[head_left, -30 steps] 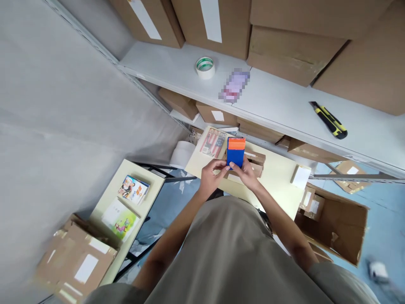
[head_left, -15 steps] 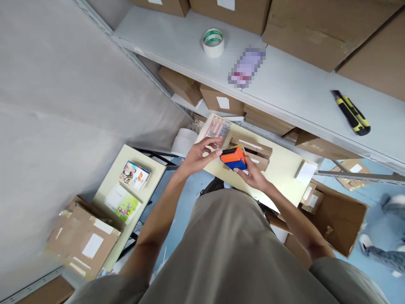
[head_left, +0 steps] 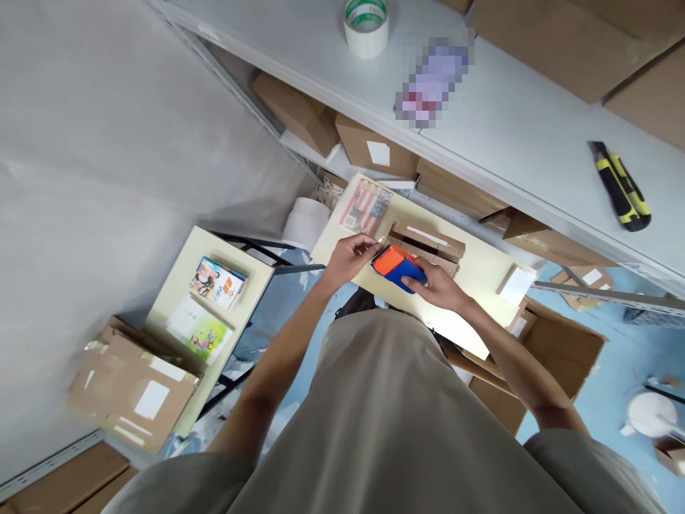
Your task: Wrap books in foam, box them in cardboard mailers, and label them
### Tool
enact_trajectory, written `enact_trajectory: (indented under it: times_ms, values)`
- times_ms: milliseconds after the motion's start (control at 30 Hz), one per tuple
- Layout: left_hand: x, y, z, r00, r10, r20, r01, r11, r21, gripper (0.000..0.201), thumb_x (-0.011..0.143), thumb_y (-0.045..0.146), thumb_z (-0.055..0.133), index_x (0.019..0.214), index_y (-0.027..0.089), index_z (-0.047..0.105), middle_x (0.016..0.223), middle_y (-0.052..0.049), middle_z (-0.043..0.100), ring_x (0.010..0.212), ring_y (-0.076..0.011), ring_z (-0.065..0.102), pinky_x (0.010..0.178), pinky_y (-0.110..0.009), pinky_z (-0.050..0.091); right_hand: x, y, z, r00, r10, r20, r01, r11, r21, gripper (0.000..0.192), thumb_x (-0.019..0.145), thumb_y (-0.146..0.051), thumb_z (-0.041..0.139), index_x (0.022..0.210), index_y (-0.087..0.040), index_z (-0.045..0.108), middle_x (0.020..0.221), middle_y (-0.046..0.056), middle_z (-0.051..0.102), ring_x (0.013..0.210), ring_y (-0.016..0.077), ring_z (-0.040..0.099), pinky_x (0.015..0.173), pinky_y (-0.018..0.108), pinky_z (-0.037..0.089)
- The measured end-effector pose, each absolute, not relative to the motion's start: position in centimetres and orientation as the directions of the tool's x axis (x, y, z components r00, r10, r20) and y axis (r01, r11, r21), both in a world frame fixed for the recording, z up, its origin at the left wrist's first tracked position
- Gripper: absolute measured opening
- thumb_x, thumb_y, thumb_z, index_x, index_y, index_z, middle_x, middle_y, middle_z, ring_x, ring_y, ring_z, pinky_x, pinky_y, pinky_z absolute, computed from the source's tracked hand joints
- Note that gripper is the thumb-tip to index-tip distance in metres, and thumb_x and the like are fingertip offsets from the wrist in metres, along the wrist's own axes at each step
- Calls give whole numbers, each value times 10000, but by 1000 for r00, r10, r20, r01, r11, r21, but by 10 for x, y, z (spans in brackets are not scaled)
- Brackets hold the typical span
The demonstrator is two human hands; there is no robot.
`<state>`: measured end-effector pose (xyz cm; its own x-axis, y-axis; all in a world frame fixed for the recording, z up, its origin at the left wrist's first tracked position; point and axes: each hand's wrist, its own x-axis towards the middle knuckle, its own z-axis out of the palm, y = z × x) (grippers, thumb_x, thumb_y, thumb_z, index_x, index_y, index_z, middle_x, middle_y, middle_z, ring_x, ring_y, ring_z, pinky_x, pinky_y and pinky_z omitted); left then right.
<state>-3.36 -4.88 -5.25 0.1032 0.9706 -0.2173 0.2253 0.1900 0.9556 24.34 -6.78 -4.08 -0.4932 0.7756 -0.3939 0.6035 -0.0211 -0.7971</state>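
My right hand (head_left: 436, 282) is wrapped round an orange-and-blue tape dispenser (head_left: 399, 268), holding it over the cream table (head_left: 484, 285). Its black edge faces left, towards my other hand. There my left hand (head_left: 353, 258) has thumb and fingertips pinched together right at that edge. Whatever is between them is too small to make out. Just behind the dispenser lies a brown cardboard box (head_left: 444, 243) with its flaps parted. A sheet with a flag print (head_left: 367, 203) rests at the table's far left.
Above is a grey shelf (head_left: 503, 143) bearing a tape roll (head_left: 367, 32), a blurred-out item (head_left: 434, 82) and a utility knife (head_left: 621, 187). At left, a side table (head_left: 185, 268) carries books (head_left: 218, 282) and flattened cardboard (head_left: 133, 392). A large open carton (head_left: 570, 353) stands at right.
My left fingers have closed from a loose curl into a pinch at the dispenser's edge. The dispenser has turned, showing more of its blue side. The view has shifted, with shelf items higher.
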Motion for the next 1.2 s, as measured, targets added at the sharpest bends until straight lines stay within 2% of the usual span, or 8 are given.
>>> enact_trajectory:
  times_ms: [167,233,333,433,600,800,1033,1200]
  values:
    - [-22,-65,-95,-74,957,-280,175,289,941,311,940,506,792,892,200,773,798,-20,749,671,-145,607,650,-276,489,245,-47,-18,-518,693,-501,699,7,-715,522,1087,-715,597,1208,-224,724,1034,113,843,944,316,796,774,360,544]
    - [-25,-66,-106,-119,941,-317,114,330,937,307,937,507,796,896,204,768,785,-12,728,655,-136,584,637,-269,477,257,-34,2,-527,634,-566,732,0,-682,563,1076,-767,589,1126,-226,739,995,109,843,908,301,797,751,354,542]
    - [-36,-56,-123,-204,911,-359,44,375,926,325,927,528,820,903,210,758,779,-3,702,641,-122,552,616,-258,452,282,-12,37,-472,512,-717,792,-111,-601,662,1027,-872,587,1036,-229,742,873,78,829,776,257,782,675,335,539]
    - [-37,-38,-142,-177,887,-426,-26,429,903,356,886,542,857,872,205,744,760,-3,676,633,-115,523,595,-256,415,301,11,64,-378,442,-813,837,-213,-505,706,980,-915,623,1009,-220,746,807,67,818,699,228,764,628,318,541]
    - [-16,-14,-168,-137,839,-527,-148,509,848,354,891,536,845,875,199,735,761,-1,655,612,-104,481,581,-261,381,297,35,72,-246,474,-846,902,-208,-379,719,968,-926,625,909,-218,734,748,71,796,642,211,736,589,314,516]
    - [-13,-3,-191,-110,786,-608,-195,583,789,388,867,518,897,775,192,708,711,3,627,607,-98,477,589,-258,385,273,49,61,-208,438,-875,920,-216,-327,718,993,-916,593,914,-218,740,776,79,805,656,215,755,585,317,518]
    - [-7,-5,-219,-78,697,-713,-262,675,689,394,807,512,938,749,184,727,739,-19,668,636,-117,500,586,-273,370,252,59,47,-191,430,-882,925,-222,-309,742,997,-942,563,878,-224,710,778,78,811,673,226,777,598,317,528]
    - [11,-13,-239,-100,726,-681,-187,658,729,293,885,437,865,789,188,744,763,-17,681,725,-150,574,706,-290,445,244,62,45,-215,430,-877,919,-213,-330,750,989,-957,552,868,-231,696,754,64,808,665,221,778,601,311,541]
